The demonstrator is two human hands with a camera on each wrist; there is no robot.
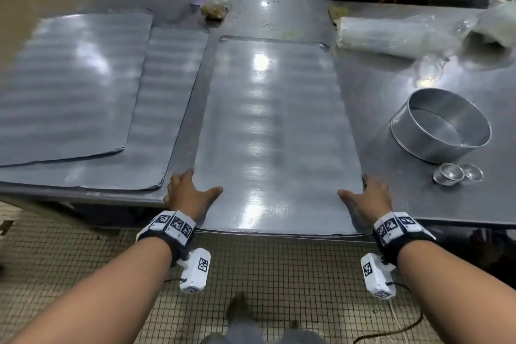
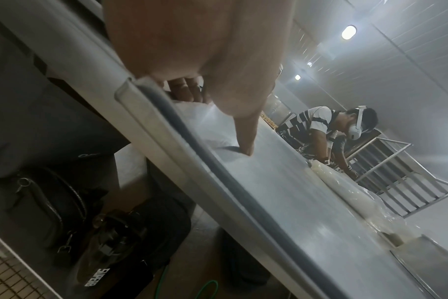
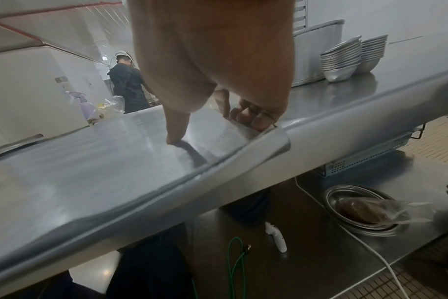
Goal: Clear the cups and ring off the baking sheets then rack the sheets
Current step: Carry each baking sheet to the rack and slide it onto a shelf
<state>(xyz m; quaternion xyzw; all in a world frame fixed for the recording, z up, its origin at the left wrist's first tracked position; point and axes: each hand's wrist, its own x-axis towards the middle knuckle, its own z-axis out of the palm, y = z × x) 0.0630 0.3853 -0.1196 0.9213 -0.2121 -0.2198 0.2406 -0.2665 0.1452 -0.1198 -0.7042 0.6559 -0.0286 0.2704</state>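
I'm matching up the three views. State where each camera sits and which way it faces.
Head: looks down at the sheet, both hands, forearms, feet.
Left wrist: below the left hand, looks along the sheet's near edge; thumb on top.
Right wrist: below the right hand, looks across the sheet toward the bottle.
All share the sheet.

The only readable text is the white word "SUPERB", printed along a dark bag [image 2: 110,261] lying under the table in the left wrist view; nothing else is legible.
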